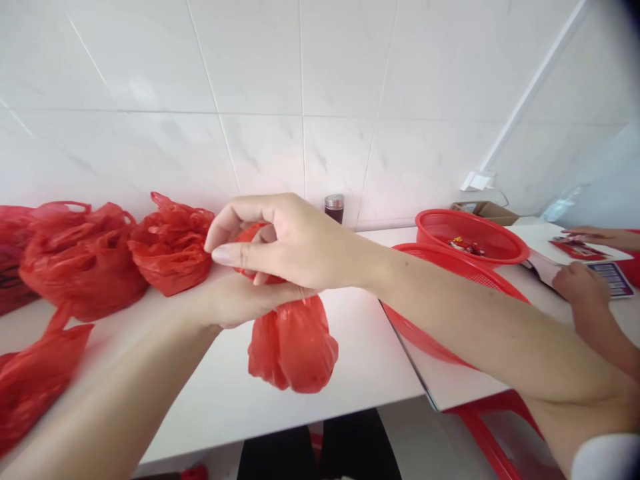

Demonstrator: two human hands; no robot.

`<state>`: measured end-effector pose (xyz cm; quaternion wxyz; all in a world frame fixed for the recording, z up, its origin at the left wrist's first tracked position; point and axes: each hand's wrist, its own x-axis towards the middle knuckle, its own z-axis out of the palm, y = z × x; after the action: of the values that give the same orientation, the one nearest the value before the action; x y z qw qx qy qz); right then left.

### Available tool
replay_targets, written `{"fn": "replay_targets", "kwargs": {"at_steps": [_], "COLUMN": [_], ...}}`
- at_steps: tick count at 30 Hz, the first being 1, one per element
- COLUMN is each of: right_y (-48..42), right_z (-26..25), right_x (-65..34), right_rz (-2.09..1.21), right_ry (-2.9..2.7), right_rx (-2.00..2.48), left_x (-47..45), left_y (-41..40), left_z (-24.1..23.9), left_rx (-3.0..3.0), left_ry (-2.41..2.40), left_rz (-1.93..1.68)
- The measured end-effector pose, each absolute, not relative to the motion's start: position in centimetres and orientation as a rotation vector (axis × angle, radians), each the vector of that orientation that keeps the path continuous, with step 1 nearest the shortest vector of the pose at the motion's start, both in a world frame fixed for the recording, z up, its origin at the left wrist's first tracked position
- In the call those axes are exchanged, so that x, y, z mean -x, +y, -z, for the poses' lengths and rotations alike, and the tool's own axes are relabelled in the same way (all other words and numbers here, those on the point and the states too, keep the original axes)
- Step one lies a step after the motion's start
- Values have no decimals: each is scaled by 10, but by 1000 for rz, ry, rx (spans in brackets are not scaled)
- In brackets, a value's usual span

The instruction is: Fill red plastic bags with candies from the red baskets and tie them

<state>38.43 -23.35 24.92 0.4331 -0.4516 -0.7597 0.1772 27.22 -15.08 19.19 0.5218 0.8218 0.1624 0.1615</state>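
A bulging red plastic bag [295, 350] hangs just above the white table in front of me, its contents hidden. My left hand [250, 300] is wrapped around the gathered neck of this bag. Crossing over it, my right hand [295, 243] has its fingers curled and thumb pressed in at the bag's bunched top. Red plastic shows between the fingers of my right hand, and part of the grip is hidden.
Several filled red bags [83, 260] line the left side of the table [220, 413]. A dark bottle [335, 207] stands by the tiled wall. To the right are two red baskets [470, 233], a cardboard box [485, 212] and another person's hands [583, 283].
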Motion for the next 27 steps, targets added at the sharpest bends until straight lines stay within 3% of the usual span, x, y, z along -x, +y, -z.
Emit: {"fn": "replay_targets", "kwargs": {"at_steps": [4, 11, 16, 20, 24, 27], "right_y": [-227, -224, -235, -256, -248, -224], "right_z": [-220, -162, -161, -152, -134, -118], "right_x": [-409, -439, -418, -392, -395, -409], "right_rz": [-312, -780, -657, -679, -360, -532], "right_ry": [-1667, -1446, -1203, -1348, -1378, -1260], "right_rx": [1153, 1223, 1144, 1126, 1195, 1189], "left_x": [-274, -269, -270, -265, -255, -253], "left_y": [-144, -132, -125, -120, -116, -119], "left_z": [-193, -186, -185, -187, -182, -171], "left_rx": [-1933, -1921, -1891, -1823, -1946, -2022], "left_ry": [482, 670, 828, 560, 433, 445], "left_rz": [-384, -315, -253, -214, -214, -187]}}
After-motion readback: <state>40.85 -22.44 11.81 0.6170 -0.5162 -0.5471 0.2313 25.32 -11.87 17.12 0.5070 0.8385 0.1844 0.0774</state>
